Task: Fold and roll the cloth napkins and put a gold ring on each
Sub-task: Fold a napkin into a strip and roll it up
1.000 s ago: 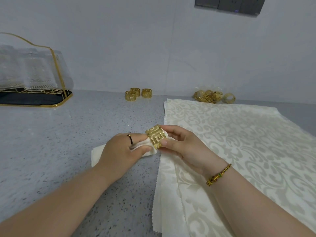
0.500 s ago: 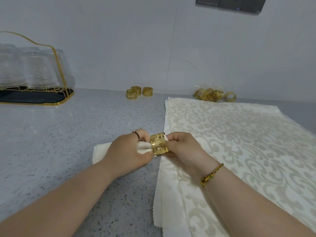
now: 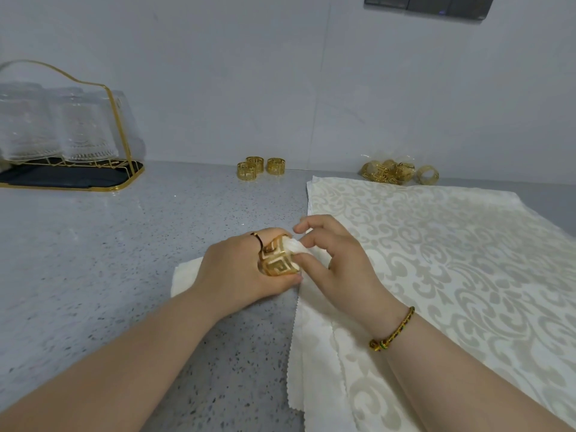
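The desk [image 3: 109, 260] is a grey speckled stone top that runs back to a wall [image 3: 280, 88] of pale, glossy panels. A dark switch panel [image 3: 427, 4] sits high on the wall at the upper edge of the view.

Near the middle of the desk, the left hand [image 3: 237, 272] curls round a rolled napkin [image 3: 187, 275], whose flat white end sticks out to the left on the stone. A gold ring [image 3: 279, 260] with a key-pattern cut-out sits on the roll's right end, against the left hand's fingers and thumb. The right hand [image 3: 339, 266] pinches the napkin's tip where it pokes out of the ring, its other fingers loosely raised. A woven bracelet [image 3: 394, 330] circles the right wrist.

A stack of flat napkins [image 3: 436, 260], cream with a scroll pattern and zigzag-cut edges, covers the right half of the desk under the right forearm.

Against the wall stand three spare rings [image 3: 260, 168] close together. Further right lies a heap of rings [image 3: 389, 173] in clear wrapping. At far left, a gold wire rack [image 3: 71, 176] on a dark tray holds upturned glasses [image 3: 46, 126].
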The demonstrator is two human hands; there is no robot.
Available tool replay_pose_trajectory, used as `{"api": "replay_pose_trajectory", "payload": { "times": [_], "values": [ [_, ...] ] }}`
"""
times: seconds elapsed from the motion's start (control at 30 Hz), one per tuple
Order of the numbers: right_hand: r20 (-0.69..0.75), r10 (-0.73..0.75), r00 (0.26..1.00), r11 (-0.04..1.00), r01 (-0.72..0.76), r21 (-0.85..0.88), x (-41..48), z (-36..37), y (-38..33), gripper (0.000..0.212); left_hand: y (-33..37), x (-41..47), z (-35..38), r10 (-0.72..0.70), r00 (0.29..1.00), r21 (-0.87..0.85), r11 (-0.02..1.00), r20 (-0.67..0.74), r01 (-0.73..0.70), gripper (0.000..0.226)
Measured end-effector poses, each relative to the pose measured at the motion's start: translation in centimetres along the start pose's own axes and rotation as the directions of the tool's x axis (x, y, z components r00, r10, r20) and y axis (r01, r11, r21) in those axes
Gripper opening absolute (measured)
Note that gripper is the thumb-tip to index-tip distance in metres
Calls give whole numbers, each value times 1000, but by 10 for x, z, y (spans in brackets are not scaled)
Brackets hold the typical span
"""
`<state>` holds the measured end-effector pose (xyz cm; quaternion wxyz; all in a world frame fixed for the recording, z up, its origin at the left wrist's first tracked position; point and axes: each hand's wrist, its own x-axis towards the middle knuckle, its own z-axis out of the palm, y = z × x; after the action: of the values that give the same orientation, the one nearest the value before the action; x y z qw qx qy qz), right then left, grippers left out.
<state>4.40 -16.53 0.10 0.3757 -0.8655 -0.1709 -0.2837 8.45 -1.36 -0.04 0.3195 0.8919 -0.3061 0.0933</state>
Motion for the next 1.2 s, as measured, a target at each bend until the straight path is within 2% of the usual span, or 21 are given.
{"api": "replay_pose_trajectory", "payload": {
  "times": [0.07,0.13,0.2,0.23,0.3,0.33,0.37,0.4,0.43,0.47,0.53,0.57,0.63,0.7,0.77,0.87,0.93,0.97,1.03,1.1,1.2],
  "values": [
    [-94,11,996,999,-6,54,1,-5,1,9,-5,1,-4,-42,999,7,999,11,42,40],
    [-133,238,962,954,-206,216,2,-7,0,22,-7,1,-8,-55,998,66,996,12,54,48],
    [-4,537,844,766,-486,421,4,-6,-2,23,-7,0,-8,-34,998,215,976,46,23,53],
    [86,623,777,651,-576,494,4,-6,-2,19,-6,0,-8,-16,998,292,956,59,-2,52],
    [231,675,700,495,-663,562,4,-12,-2,13,-5,0,-7,34,998,398,916,59,-55,51],
    [283,663,693,488,-686,540,4,-17,-1,10,-6,0,-6,60,997,425,902,49,-75,50],
    [303,629,716,562,-688,460,5,-24,-1,12,-7,1,-6,84,996,441,893,42,-94,49],
    [296,561,774,725,-631,276,5,-29,1,31,-7,1,-7,103,994,454,884,45,-112,47],
    [291,458,840,874,-486,26,3,-31,4,55,-8,1,-6,123,991,467,874,56,-135,45],
    [297,321,899,943,-274,-190,1,-29,6,73,-8,2,-5,148,987,489,857,66,-162,42],
    [333,13,943,874,151,-463,1,-18,6,72,-7,1,-3,152,986,494,853,71,-167,39],
    [315,-74,946,817,239,-524,1,-12,10,61,-7,1,-2,155,985,482,859,72,-170,37],
    [266,-115,957,826,241,-510,3,-8,8,32,-9,2,1,174,981,457,868,83,-193,30],
    [293,56,955,907,74,-415,6,-15,3,15,-7,1,0,207,974,458,859,97,-228,26],
    [330,246,911,950,-159,-268,6,-24,5,14,-5,3,-2,243,967,486,837,78,-250,23],
    [362,445,819,877,-481,10,7,-34,7,11,-7,5,0,265,961,481,835,72,-267,24],
    [397,504,767,825,-563,41,6,-35,4,6,-8,5,-1,250,965,484,837,76,-255,26],
    [405,477,780,859,-511,-28,5,-34,3,12,-9,4,0,235,969,478,844,80,-244,27],
    [395,294,870,944,-199,-265,0,-30,2,48,-10,4,0,209,975,462,859,79,-221,32],
    [412,108,905,912,75,-403,-3,-22,-3,68,-9,4,0,221,973,491,842,68,-226,38],
    [357,58,932,852,140,-505,-1,-12,-3,54,-12,4,2,257,966,504,830,35,-239,39]
  ]
}}
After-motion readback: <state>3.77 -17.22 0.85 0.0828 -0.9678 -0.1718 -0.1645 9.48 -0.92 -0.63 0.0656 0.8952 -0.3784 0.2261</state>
